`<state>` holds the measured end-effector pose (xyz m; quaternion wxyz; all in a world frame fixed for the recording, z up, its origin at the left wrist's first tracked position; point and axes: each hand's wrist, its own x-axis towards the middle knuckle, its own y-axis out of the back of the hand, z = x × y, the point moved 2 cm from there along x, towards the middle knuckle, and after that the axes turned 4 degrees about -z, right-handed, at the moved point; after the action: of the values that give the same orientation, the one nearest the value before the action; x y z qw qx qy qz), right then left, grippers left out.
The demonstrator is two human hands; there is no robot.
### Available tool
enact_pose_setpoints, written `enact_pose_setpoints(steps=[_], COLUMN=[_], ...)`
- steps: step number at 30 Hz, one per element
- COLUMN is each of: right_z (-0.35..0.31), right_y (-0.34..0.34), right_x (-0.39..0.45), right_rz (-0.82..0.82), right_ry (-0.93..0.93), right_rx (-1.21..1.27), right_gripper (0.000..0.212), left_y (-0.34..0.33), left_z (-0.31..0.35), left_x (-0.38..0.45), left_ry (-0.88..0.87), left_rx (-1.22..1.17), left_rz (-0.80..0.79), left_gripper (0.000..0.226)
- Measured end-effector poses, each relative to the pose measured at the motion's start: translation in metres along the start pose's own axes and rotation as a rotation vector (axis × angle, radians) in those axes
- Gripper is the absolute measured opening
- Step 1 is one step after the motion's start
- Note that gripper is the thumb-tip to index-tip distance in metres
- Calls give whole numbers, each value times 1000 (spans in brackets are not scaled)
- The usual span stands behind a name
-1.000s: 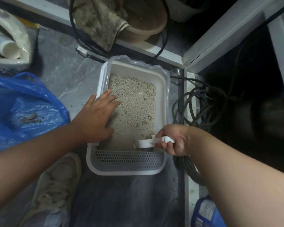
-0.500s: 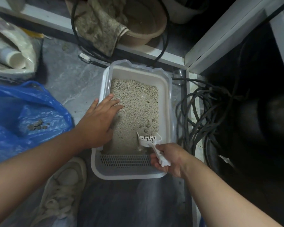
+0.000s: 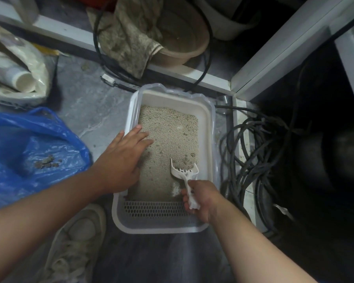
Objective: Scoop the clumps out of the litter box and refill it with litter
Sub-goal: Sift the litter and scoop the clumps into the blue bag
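A white litter box (image 3: 209,127) sits on the grey floor, holding beige litter (image 3: 168,129) with small clumps (image 3: 187,159) near its right side. My left hand (image 3: 123,160) rests flat on the box's left rim, fingers straight over the litter. My right hand (image 3: 200,198) grips the handle of a white slotted scoop (image 3: 184,171), whose head lies in the litter at the right, under the clumps. A perforated grille (image 3: 153,209) spans the box's near end.
A blue plastic bag (image 3: 29,144) with scooped clumps lies open to the left. A white bag (image 3: 18,78) holding tubes sits at far left. Coiled black cables (image 3: 260,152) lie right of the box. A beige basin (image 3: 182,35) with a dirty rag stands behind. A shoe (image 3: 76,242) is near.
My right hand turned the scoop from lying sideways at the near end to pointing forward, then pushed it deeper into the litter at the right. My left hand stayed on the rim.
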<state>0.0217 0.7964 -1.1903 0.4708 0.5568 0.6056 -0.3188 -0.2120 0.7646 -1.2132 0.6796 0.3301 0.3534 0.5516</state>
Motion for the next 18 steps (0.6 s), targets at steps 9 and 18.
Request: enact_pose_setpoints(steps=[9,18], right_z=[-4,-16], right_y=[-12,-12], right_x=[19,54], right_rz=[94,117], right_ry=[166,366], right_rx=[-77,-232], right_gripper=[31,37], left_y=[-3,-2], left_z=[0,3], left_x=[1,3], left_ry=[11,1], left_rx=[9,21], left_rz=[4,-3], left_gripper=[86,80])
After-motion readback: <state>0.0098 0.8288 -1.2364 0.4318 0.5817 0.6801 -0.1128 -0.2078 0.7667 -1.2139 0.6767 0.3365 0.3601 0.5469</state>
